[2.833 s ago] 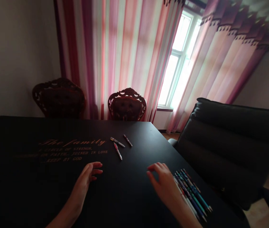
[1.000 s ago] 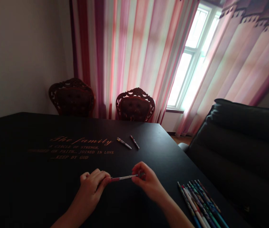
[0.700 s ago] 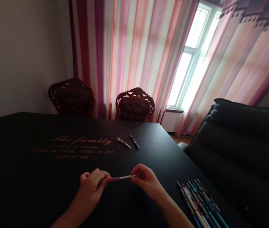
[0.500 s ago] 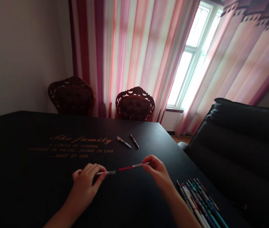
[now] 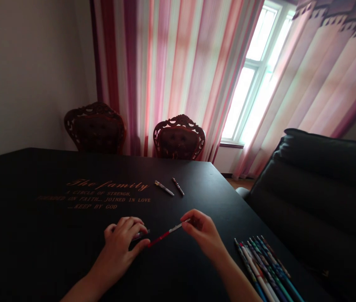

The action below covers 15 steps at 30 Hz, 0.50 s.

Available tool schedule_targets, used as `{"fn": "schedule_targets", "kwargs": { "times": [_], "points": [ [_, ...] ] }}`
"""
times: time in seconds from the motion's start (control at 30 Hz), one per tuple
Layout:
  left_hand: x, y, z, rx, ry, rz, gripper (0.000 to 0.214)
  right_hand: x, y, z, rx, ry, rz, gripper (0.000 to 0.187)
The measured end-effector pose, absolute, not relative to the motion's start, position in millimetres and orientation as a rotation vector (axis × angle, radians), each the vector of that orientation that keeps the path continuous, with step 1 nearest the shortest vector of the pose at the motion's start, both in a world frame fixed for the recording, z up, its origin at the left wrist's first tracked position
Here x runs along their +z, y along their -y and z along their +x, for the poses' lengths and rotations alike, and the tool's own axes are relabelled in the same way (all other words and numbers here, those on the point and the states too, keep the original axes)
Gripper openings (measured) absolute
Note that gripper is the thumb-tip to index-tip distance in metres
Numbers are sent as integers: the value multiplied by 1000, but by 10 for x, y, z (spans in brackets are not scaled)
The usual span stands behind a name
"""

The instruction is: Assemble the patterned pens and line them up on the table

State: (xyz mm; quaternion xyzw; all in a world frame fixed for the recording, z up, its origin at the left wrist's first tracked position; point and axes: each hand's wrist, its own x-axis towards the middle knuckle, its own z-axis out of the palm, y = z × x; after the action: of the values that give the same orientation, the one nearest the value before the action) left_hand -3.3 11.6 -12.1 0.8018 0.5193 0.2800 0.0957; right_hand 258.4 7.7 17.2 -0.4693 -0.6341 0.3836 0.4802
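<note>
Red at its lower end and whitish further up, a slim pen piece point(image 5: 164, 235) slants through the lower middle of the frame, pinched at its upper end by the right hand point(image 5: 202, 231), whose fingers cover that end. Its red tip comes down beside the thumb of the left hand point(image 5: 121, 238); whether they touch, I cannot tell. That hand has its thumb spread away and its fingers curled over a dark tube point(image 5: 138, 236) with a greyish end, tucked beneath them and largely covered.

Just above centre-bottom, two pens point(image 5: 164, 188) point(image 5: 178, 186) lie apart on the black table point(image 5: 178, 268), to the right of its gold lettering point(image 5: 107, 183). At lower right, a row of pens point(image 5: 266, 268) lies close together, beyond the right forearm. Two carved chairs point(image 5: 95, 130) point(image 5: 179, 136) stand past the table's far edge, before a striped curtain point(image 5: 178, 58); a dark armchair point(image 5: 323, 201) fills the right.

Half a second ago the red piece lay nearer level, its tip clear of the left hand; now it tilts steeply and meets the thumb's side.
</note>
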Motion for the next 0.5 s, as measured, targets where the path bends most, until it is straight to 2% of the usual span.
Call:
{"fn": "schedule_targets", "kwargs": {
  "times": [0.13, 0.33, 0.5],
  "points": [
    [-100, -55, 26, 765, -1388, 2448, 12, 133, -72, 2526, 1074, 1500, -1090, 23],
    [-158, -83, -26, 721, -1463, 2467, 4, 198, -145, 2746, 847, 1273, -1125, 31],
    [-135, -96, -38, 720, -1496, 2464, 3, 203, -191, 2853, 835, 1215, -1158, 37]
  ]
}}
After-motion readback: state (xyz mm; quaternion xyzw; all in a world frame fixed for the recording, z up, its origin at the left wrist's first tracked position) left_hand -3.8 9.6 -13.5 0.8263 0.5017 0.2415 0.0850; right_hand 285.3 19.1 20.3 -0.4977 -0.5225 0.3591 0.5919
